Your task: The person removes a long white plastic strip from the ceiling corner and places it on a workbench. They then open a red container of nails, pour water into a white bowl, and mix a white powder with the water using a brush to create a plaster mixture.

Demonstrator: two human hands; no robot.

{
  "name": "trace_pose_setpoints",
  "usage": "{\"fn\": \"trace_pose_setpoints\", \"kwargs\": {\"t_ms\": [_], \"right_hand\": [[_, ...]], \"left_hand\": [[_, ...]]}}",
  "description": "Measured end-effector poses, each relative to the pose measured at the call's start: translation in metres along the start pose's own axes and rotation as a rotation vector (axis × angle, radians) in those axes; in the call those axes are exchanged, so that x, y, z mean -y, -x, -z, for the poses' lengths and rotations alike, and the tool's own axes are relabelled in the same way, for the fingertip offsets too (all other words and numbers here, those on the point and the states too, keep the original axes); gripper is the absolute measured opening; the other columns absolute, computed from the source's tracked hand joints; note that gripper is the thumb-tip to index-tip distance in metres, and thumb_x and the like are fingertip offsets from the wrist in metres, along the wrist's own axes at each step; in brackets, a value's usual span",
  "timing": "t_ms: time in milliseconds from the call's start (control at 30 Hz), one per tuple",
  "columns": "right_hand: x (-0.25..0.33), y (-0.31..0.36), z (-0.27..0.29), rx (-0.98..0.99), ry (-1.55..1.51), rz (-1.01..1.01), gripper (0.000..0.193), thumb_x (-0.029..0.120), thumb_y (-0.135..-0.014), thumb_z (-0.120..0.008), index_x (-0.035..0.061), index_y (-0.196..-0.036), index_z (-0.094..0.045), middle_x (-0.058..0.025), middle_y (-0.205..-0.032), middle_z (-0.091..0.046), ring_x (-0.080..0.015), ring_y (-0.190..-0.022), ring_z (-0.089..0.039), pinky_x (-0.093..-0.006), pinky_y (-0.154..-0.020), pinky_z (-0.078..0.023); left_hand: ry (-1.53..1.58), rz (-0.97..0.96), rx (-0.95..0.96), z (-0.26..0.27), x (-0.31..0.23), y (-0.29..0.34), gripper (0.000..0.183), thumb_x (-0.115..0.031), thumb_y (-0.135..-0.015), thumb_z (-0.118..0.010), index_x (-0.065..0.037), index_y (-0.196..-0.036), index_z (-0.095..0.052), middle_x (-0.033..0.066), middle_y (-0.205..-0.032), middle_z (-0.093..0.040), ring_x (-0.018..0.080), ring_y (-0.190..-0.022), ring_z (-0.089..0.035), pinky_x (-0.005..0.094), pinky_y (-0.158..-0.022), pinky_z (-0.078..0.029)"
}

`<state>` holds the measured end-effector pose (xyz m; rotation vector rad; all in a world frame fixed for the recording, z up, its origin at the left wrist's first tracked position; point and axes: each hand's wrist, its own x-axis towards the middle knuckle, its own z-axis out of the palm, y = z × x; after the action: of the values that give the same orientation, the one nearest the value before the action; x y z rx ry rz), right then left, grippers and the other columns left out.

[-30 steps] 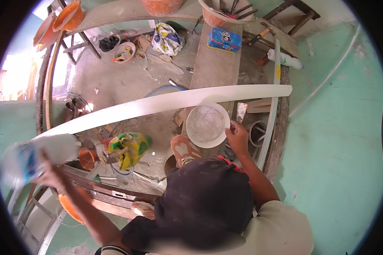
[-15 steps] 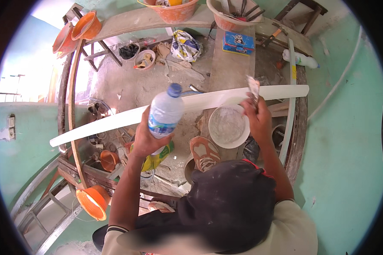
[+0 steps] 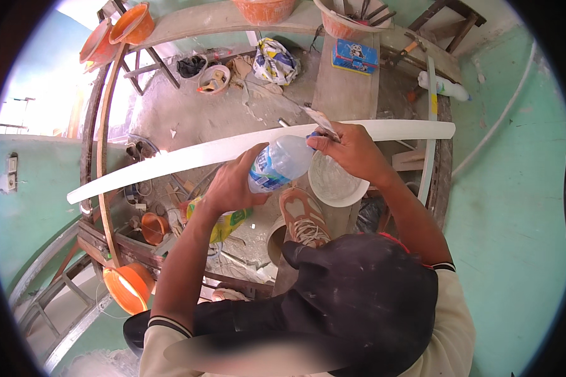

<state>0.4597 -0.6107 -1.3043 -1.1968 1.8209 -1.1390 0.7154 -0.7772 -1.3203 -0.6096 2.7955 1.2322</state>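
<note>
Right now, the left hand wraps round a clear bottle with a blue label, holding it tilted so that its neck points right, above the near part of a long plank. The right hand is closed on a flat-bladed tool, and its fingertips meet the bottle's blue cap.

Just below the right hand, a white bowl stands over the plank's near part, its upper side partly covered by that hand. A long white strip crosses the plank beyond the bowl, passing behind both hands. Near the plank's far end, a blue box lies close to the right edge, with a hammer farther right.

Along the far board stand an orange tub and a basin full of tools; two more orange containers sit at its left corner. A shoe is planted close to the bowl's lower left, beside a bucket. The left forearm partly hides a yellow-green bag, and a dark hat blocks the lower middle. A black plastic bag lies near the bowl's lower right.
</note>
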Motion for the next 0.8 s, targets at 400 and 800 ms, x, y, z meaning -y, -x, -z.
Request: {"fn": "trace_pose_setpoints", "kwargs": {"t_ms": [400,800], "right_hand": [[-0.030,0.039,0.001,-0.049,0.029,0.088,0.031,0.028,-0.103,-0.072,-0.0025,-0.107,-0.072,-0.0142,-0.087,-0.071,-0.0183,-0.078,-0.061,-0.0360,-0.073,-0.051],[-0.062,-0.004,0.027,-0.241,0.286,-0.365,0.035,0.030,-0.102,-0.070,0.0012,-0.120,-0.063,-0.0222,-0.090,-0.072,-0.0398,-0.088,-0.071,-0.0457,-0.080,-0.055]], "left_hand": [[0.026,-0.046,0.204,-0.011,0.000,-0.016,0.096,-0.029,-0.068,-0.088,-0.012,-0.152,-0.044,0.0215,-0.127,-0.071,0.0450,-0.120,-0.066,0.0506,-0.101,-0.052],[0.108,0.146,0.136,-0.032,-0.001,-0.001,0.101,-0.028,-0.068,-0.088,-0.011,-0.156,-0.041,0.0225,-0.132,-0.068,0.0431,-0.125,-0.065,0.0490,-0.103,-0.052]]}}
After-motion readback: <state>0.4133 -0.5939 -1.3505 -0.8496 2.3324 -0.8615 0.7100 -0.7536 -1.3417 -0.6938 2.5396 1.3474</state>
